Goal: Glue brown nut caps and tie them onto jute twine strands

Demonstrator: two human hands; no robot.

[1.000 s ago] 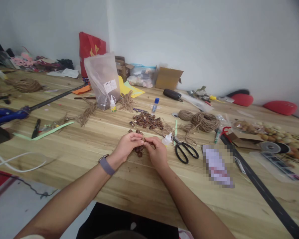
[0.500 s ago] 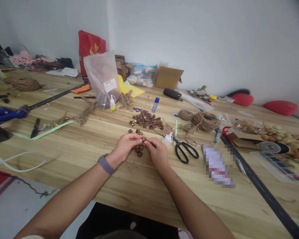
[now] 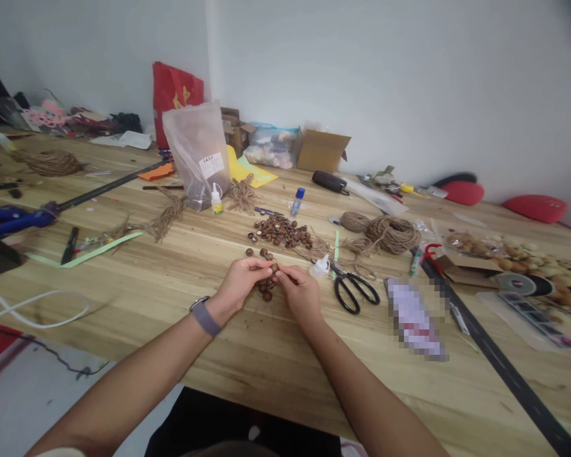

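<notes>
Between my fingertips is a small round brown nut [image 3: 274, 268], which looks like a macadamia. My left hand [image 3: 240, 280] pinches it from the left, and my right hand [image 3: 297, 289] pinches from the other side. More whole nuts [image 3: 267, 296] lie on the wooden table just below and behind my fingers, partly hidden by them. Beyond them spreads a pile of cracked brown nut shells [image 3: 285, 231]. A small white glue bottle [image 3: 320, 267] sits beside my right hand, and black-handled scissors [image 3: 356, 289] lie to the right of it.
Coils of jute twine [image 3: 393, 232] rest right of the shells. A translucent bag [image 3: 197, 149] stands at the back left, with another glue bottle [image 3: 216, 200] before it. A blue-capped glue stick [image 3: 297, 202] stands behind the shells. A dark strip [image 3: 495, 365] crosses the table at right.
The view has shifted very slightly. Both hands stay in nearly the same place, still pinching the nut with only tiny finger movement.
</notes>
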